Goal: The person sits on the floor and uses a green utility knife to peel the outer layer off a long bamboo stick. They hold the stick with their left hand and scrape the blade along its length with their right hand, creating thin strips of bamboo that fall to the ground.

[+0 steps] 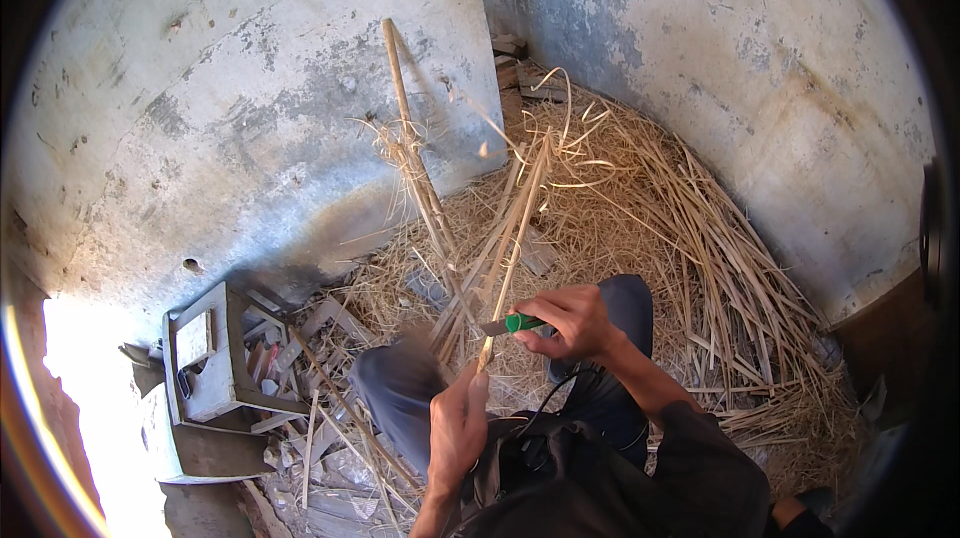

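My right hand (pixel 572 323) is closed around the green handle of a knife (pixel 520 322). Its short blade points left and lies against, or just over, a pale bamboo strip (pixel 520 234). Lower down, my left hand (pixel 458 426) grips the near end of that strip between thumb and fingers, between my knees. From there the strip slants up and away to a bundle of split strips, where thin curled shavings (pixel 572 153) hang around the top. Whether the blade is cutting in cannot be seen.
A frayed pole (pixel 398 78) leans against the left wall. Long split strips (pixel 735 258) lie heaped at the right over straw-like shavings (pixel 610 203). A broken wooden box (pixel 225 363) stands at the left amid debris, beside a bright opening. Peeling walls meet behind the pile.
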